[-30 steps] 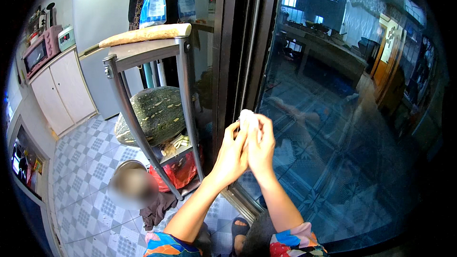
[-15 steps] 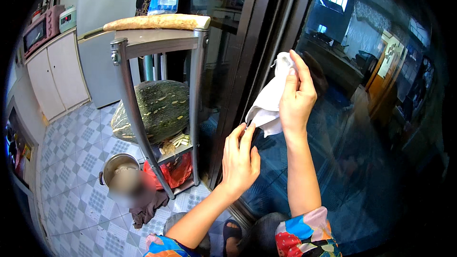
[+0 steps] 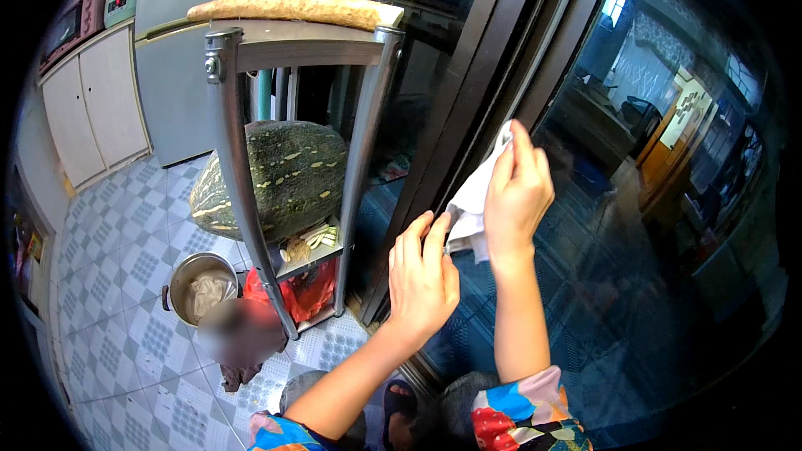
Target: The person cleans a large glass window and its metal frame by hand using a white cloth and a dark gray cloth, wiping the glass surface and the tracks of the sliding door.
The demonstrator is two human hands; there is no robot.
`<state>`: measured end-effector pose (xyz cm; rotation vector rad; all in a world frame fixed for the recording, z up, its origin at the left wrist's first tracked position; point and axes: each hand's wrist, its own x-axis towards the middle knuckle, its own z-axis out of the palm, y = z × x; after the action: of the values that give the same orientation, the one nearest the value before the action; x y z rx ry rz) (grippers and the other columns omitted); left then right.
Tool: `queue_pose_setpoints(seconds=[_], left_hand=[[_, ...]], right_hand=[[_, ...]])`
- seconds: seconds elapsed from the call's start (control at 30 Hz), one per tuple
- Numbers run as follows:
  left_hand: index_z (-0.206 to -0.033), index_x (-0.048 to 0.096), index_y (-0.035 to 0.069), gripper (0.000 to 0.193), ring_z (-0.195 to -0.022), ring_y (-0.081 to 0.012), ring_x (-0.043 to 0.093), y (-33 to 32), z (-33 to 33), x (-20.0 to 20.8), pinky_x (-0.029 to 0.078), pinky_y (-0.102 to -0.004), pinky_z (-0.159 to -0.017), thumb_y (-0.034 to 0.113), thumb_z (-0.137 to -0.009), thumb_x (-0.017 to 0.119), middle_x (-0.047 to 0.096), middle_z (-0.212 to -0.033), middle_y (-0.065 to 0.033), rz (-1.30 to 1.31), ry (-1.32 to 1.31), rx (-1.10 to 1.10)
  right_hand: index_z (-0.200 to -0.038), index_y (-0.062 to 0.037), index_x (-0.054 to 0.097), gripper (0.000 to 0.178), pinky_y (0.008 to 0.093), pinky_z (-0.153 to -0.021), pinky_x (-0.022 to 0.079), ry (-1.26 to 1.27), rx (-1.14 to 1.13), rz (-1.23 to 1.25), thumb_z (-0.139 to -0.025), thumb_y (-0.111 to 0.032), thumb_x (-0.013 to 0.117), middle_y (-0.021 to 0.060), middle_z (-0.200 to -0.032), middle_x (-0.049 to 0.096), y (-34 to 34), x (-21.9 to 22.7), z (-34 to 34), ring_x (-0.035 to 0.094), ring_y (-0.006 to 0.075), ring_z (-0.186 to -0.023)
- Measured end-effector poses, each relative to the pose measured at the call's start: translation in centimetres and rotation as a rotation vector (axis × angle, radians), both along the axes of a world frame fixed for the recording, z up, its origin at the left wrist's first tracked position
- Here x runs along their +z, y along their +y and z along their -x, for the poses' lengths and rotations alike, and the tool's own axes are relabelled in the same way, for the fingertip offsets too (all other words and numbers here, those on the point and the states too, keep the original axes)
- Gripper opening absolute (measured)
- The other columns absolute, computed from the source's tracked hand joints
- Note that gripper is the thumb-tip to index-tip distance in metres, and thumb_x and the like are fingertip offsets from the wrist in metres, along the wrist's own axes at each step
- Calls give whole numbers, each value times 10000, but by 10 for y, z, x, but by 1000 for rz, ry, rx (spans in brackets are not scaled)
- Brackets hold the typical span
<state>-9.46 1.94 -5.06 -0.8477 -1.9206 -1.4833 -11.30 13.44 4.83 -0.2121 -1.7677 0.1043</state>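
Note:
My right hand (image 3: pixel 520 200) is closed round a bunched white cloth (image 3: pixel 478 200), held along the edge where the dark door frame (image 3: pixel 468 108) meets the glass door (image 3: pixel 601 284). One pointed end of the cloth sticks up by the fingertips. Lower and to the left, my left hand (image 3: pixel 422 284) has its fingers stretched upward and its thumb apart. Its fingertips touch or nearly touch the cloth's lower left edge, beside the frame.
On the left stands a metal rack (image 3: pixel 359 150) with a long pale root (image 3: pixel 292 10) on top, a big green pumpkin (image 3: pixel 292 171) and a red plastic bag (image 3: pixel 309 292) lower down. A steel pot (image 3: pixel 180 284) and a dark rag (image 3: pixel 242 372) are on the tiled floor (image 3: pixel 125 284).
The right hand and the cloth have moved lower along the frame. The left hand stays nearly in place. The view has shifted, with the rack now appearing larger and higher.

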Motion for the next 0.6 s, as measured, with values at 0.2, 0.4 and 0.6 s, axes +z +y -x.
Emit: queue_pose_setpoints(seconds=[0.2,0.4,0.6], left_hand=[[-1322,476,8,543,-1183,-384,491,-16,15,-5,386,-447,-1016,-56,-785,523,483,-1275,-211,-8,-40,82],[-1317,456,5,556,-1179,-380,486,-30,34,-22,387,-439,-1016,-84,-771,505,486,-1251,-204,61,-80,128],[-1299,464,-4,535,-1136,-390,510,-48,49,-38,411,-436,-985,-79,-771,503,512,-1203,-215,105,-120,152]], right_hand=[[-1284,-93,571,406,426,-558,526,-233,-16,23,-879,-78,602,146,-863,567,-1,-116,-13,642,338,-651],[-1234,-128,607,358,457,-579,533,-651,93,69,-878,-96,604,157,-843,566,16,-190,-51,633,368,-665],[-1149,-5,637,233,364,-798,522,-107,228,82,-946,-56,534,178,-987,663,-3,-75,-41,671,276,-890]])
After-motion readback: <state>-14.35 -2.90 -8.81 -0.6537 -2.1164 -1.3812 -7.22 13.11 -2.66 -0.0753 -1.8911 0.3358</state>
